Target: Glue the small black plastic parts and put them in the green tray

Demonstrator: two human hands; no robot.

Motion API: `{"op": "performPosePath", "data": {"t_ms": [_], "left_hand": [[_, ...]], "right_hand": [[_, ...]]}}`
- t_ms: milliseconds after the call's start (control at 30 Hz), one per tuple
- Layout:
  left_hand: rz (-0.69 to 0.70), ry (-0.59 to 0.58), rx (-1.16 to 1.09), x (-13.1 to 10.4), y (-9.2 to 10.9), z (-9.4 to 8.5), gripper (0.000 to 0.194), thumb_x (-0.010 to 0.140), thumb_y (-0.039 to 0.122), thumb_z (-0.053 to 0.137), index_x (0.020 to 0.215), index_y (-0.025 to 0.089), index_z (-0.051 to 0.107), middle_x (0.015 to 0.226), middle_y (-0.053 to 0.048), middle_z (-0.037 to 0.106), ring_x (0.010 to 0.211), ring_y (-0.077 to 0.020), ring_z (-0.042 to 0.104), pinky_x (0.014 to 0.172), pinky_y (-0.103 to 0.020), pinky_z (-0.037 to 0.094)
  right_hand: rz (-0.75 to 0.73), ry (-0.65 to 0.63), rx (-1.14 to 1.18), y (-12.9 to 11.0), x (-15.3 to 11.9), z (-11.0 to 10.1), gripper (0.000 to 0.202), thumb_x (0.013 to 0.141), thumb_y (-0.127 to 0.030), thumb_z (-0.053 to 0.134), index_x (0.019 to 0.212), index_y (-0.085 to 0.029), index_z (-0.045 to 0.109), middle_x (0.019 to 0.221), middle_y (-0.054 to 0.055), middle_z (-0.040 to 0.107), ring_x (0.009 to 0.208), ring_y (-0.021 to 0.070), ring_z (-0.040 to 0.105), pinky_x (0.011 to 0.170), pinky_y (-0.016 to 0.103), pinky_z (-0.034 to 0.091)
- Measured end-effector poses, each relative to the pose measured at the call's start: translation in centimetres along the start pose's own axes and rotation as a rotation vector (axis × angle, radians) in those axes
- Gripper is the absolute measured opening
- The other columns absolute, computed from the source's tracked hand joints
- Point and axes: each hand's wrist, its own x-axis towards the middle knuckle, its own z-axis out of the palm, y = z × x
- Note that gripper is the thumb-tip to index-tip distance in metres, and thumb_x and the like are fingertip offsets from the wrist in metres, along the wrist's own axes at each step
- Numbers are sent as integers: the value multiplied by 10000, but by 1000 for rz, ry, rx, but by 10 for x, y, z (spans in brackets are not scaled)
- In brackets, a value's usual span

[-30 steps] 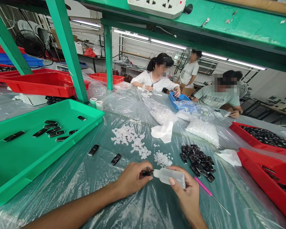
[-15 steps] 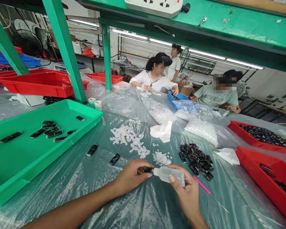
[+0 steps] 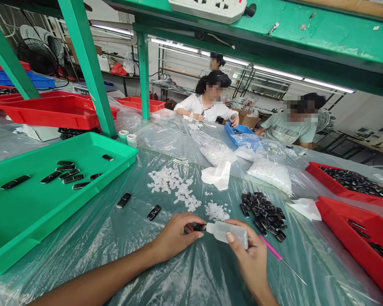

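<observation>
Between the thumb and fingers of my left hand point(image 3: 175, 238) is a small black piece point(image 3: 199, 228), partly covered by the fingers. My right hand point(image 3: 250, 250) grips a translucent white squeeze bottle point(image 3: 230, 233), tilted sideways, its nozzle end at the black piece. Beyond my hands lie small white bits point(image 3: 216, 211) and a heap of larger white pieces point(image 3: 169, 180). Right of them is a pile of black pieces point(image 3: 263, 212), with a pink-handled pick point(image 3: 271, 247) beside my right hand. Two black pieces point(image 3: 153, 212) rest separately to the left.
A green tray point(image 3: 67, 208) with several black pieces stands at left. Red trays point(image 3: 347, 229) edge the right side. Bags of white pieces point(image 3: 270, 174) lie farther back. Green posts point(image 3: 89, 68) rise at left under a green shelf point(image 3: 322, 34). People sit across the table.
My hands and the bottle have barely moved. The standing person in the background has moved left, and the hands of the seated person at right have lowered out of sight.
</observation>
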Motion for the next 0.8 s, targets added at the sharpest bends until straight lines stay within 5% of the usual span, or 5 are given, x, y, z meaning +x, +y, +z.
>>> {"op": "performPosePath", "data": {"t_ms": [533, 800], "left_hand": [[27, 16, 32, -1, 2, 0, 186, 815, 252, 568, 985, 226, 641, 970, -32, 638, 835, -169, 574, 699, -234, 467], [38, 37, 115, -2, -1, 2, 175, 802, 268, 590, 968, 236, 635, 912, -24, 623, 791, -169, 556, 661, -238, 447]], "right_hand": [[17, -6, 2, -2, 1, -1, 219, 755, -349, 624, 890, -178, 646, 796, 58, 662, 645, 185, 587, 528, 241, 462], [-109, -4, -152, -2, -3, -1, 217, 729, -303, 651, 913, -188, 641, 832, 55, 669, 699, 197, 601, 564, 250, 477]]}}
